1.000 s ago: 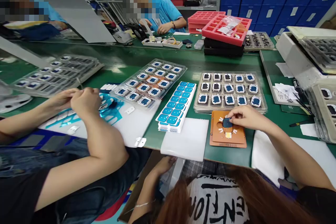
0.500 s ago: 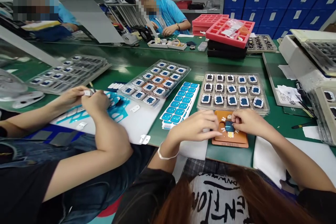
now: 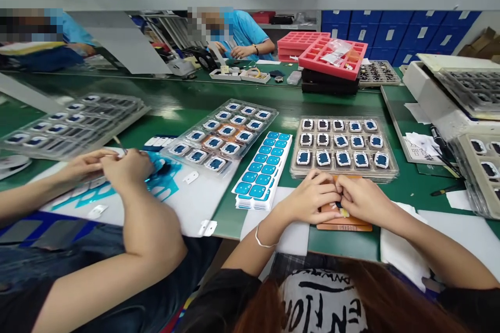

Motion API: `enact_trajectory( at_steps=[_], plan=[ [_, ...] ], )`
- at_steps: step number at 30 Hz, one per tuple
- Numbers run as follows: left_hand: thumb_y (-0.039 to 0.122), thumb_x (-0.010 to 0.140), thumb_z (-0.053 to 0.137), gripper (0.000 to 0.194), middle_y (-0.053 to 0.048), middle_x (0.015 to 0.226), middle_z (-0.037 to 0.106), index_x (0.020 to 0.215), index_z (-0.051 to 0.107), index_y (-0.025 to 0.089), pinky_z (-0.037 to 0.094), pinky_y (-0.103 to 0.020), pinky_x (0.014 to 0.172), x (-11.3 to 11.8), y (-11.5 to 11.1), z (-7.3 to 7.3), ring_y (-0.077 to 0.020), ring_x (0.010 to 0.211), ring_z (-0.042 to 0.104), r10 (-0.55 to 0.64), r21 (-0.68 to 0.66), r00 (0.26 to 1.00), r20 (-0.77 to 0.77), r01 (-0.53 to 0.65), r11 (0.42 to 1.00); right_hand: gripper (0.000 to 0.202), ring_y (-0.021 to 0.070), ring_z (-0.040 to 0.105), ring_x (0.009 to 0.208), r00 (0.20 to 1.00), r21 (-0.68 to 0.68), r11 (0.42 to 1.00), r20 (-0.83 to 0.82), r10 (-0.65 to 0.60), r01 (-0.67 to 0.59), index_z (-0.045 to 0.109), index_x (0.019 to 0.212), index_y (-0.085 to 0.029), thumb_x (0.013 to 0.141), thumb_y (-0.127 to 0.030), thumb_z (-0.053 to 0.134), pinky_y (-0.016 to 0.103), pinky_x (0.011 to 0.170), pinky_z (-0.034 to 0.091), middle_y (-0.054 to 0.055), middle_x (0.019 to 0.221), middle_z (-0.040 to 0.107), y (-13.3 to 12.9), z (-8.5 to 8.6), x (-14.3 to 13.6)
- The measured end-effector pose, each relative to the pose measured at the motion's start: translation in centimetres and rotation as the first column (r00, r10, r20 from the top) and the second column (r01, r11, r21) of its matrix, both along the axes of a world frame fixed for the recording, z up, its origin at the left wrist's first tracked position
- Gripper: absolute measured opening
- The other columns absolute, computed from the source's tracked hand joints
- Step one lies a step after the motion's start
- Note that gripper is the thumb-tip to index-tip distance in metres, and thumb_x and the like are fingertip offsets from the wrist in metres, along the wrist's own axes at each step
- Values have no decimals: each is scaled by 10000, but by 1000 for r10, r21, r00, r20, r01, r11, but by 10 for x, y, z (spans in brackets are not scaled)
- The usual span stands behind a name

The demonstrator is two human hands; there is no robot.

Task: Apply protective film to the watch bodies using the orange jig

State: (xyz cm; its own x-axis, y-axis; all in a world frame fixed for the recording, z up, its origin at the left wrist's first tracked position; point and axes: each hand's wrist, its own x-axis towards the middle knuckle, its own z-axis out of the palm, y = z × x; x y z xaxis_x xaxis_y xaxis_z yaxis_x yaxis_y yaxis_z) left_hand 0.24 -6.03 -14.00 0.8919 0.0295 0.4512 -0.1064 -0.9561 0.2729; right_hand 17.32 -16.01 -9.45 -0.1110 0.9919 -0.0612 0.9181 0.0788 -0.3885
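Observation:
An orange fixture block point(image 3: 344, 226) lies in front of me on the green bench. Over it, the fingers of my left hand point(image 3: 312, 199) are bent and closed in from the left around a small dark-blue-faced part. My right hand point(image 3: 361, 199) pinches at the same part from the right, its fingertips meeting those of the left. The part is mostly hidden by the fingers; a yellow tab point(image 3: 344, 213) shows below them. Just behind the block stands a clear tray point(image 3: 295, 170) of white-framed parts with blue or black faces.
Left of my hands lies a stack of blue sticker sheets point(image 3: 261, 169). Beyond it is another parts tray point(image 3: 273, 114). A co-worker's hands point(image 3: 125, 166) work over blue film at the left. A white cloth point(image 3: 402, 250) lies by my right forearm; red trays point(image 3: 332, 57) are stacked at the back.
My right hand has moved left and closed in against my left hand, covering more of the block and the part. The camera view has shifted slightly.

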Motion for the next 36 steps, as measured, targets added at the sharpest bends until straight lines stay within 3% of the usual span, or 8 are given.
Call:
enact_trajectory(
  at_steps=[3, 6, 10, 17, 25, 28, 31, 36],
  plan=[
    [499, 927, 547, 349, -59, 1036, 724, 1007, 698, 195, 319, -427, 962, 0, 1, -1, -258, 1088, 515, 0, -18, 1000, -17, 0, 1000, 110, 126, 526, 563, 997, 95, 995, -74, -6, 13, 544, 911, -203, 826, -138, 516, 225, 555, 337, -38, 639, 596, 11, 1, 8],
    [549, 877, 611, 378, -45, 1067, 716, 1052, 703, 226, 321, -432, 988, -1, 1, 0, -258, 1124, 515, -25, -57, 1000, -13, 24, 998, 151, 204, 604, 819, 988, 269, 956, 69, -140, 116, 582, 996, -176, 920, -209, 456, 304, 743, 432, 83, 904, 696, 42, 8, 21],
    [581, 816, 671, 458, -59, 1153, 696, 1071, 687, 201, 333, -429, 1058, -2, 3, 2, -258, 1207, 517, -72, -142, 997, 27, 75, 987, 296, 363, 422, 1222, 951, 325, 928, 180, -250, 183, 610, 1124, -119, 961, -213, 381, 508, 975, 310, 227, 1240, 626, 98, 6, 34],
    [612, 741, 713, 616, -105, 1291, 642, 1177, 639, 183, 322, -458, 1142, -4, 5, 3, -284, 1315, 488, -153, -176, 987, -42, 144, 974, 329, 376, 390, 1230, 915, 225, 918, 169, -367, 327, 650, 1174, -158, 951, -325, 475, 580, 970, 283, 194, 1128, 691, 150, -7, 40],
    [548, 777, 653, 496, -85, 1185, 706, 1104, 684, 177, 367, -443, 1083, 0, 7, -3, -283, 1274, 532, -148, -120, 989, -18, 145, 982, 153, 305, 565, 1002, 878, 157, 864, -82, -471, 478, 688, 868, -174, 792, -301, 647, 457, 898, 401, 98, 890, 714, 174, 5, 58],
    [538, 771, 655, 501, -80, 1201, 703, 1104, 687, 165, 351, -418, 1097, 2, 6, -7, -264, 1288, 520, -144, -67, 990, -7, 143, 987, 201, 238, 618, 899, 894, 184, 883, -215, -393, 432, 648, 942, -164, 785, -279, 597, 373, 858, 452, 102, 928, 690, 158, 21, 52],
    [568, 769, 650, 532, -68, 1233, 692, 1108, 690, 160, 354, -391, 1093, 5, 7, -11, -243, 1300, 508, -162, -16, 987, -12, 162, 987, 336, 242, 637, 928, 909, 202, 926, -341, -239, 319, 589, 1121, -198, 845, -379, 528, 347, 812, 494, 134, 1016, 660, 110, 29, 46],
    [576, 756, 675, 475, -26, 1184, 712, 1069, 713, 220, 411, -385, 999, 9, 10, -8, -242, 1235, 555, -141, 60, 990, -24, 142, 988, 381, 267, 669, 769, 767, -89, 974, -602, -220, 209, 668, 1098, -447, 726, -501, 731, 364, 653, 545, 102, 892, 654, 14, -4, 66]
  ],
)
